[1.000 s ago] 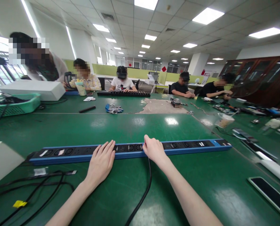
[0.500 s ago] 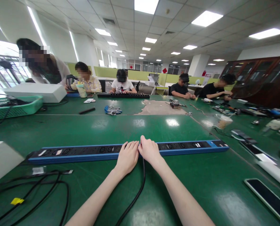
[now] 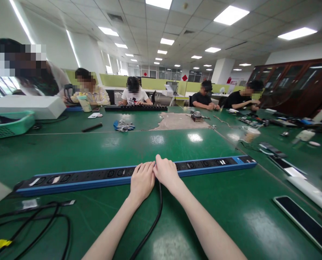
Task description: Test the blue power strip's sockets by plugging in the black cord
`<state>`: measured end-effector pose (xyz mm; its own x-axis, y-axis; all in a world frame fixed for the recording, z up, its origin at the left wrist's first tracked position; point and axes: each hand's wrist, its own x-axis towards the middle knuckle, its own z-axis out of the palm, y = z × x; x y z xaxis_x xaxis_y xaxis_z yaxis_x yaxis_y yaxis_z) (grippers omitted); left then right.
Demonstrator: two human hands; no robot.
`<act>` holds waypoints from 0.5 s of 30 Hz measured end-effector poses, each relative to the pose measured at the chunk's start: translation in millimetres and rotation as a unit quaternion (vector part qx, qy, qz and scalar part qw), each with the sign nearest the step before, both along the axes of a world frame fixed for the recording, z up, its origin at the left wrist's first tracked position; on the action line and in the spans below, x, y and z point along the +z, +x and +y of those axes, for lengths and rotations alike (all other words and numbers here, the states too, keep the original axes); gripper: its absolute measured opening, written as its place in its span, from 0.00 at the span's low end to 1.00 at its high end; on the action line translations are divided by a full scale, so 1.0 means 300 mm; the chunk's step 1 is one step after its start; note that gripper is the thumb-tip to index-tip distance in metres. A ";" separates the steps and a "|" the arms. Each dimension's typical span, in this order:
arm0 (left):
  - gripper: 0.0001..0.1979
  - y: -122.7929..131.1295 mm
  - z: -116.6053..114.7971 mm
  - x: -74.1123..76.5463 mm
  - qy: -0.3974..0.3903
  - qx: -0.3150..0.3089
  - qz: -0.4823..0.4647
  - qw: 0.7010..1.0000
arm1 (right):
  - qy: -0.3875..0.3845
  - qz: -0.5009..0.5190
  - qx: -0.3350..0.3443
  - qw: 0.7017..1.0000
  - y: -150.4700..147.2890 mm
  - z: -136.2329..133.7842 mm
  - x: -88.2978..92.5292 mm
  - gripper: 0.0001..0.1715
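A long blue and black power strip lies across the green table in front of me. My left hand rests on its middle with the fingers laid together over the sockets. My right hand sits right beside it, touching it, with the fingers curled over the strip. A black cable runs from under my hands toward me between my forearms. What the fingers press or hold on the strip is hidden.
Black cables with a yellow tag lie at the near left. A white strip and a dark flat strip lie at the right. A green basket, gloves and several seated people are at the far side.
My left hand slid right along the power strip until it met my right hand. The view has shifted slightly, so the strip sits a little further left.
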<state>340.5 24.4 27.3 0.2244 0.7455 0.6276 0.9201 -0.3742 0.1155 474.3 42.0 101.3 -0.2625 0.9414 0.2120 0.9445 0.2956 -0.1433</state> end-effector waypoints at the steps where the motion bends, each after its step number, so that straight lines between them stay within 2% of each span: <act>1: 0.21 0.001 0.000 0.001 0.000 0.000 0.000 1.000 | 0.001 -0.002 0.001 1.000 -0.003 -0.004 0.001 0.10; 10: 0.22 0.000 -0.005 0.005 0.009 -0.010 -0.018 1.000 | -0.013 -0.007 -0.003 1.000 -0.004 -0.015 0.025 0.09; 15: 0.20 -0.001 -0.008 0.009 -0.001 -0.007 -0.013 1.000 | 0.029 0.006 0.011 0.999 0.000 -0.060 0.111 0.12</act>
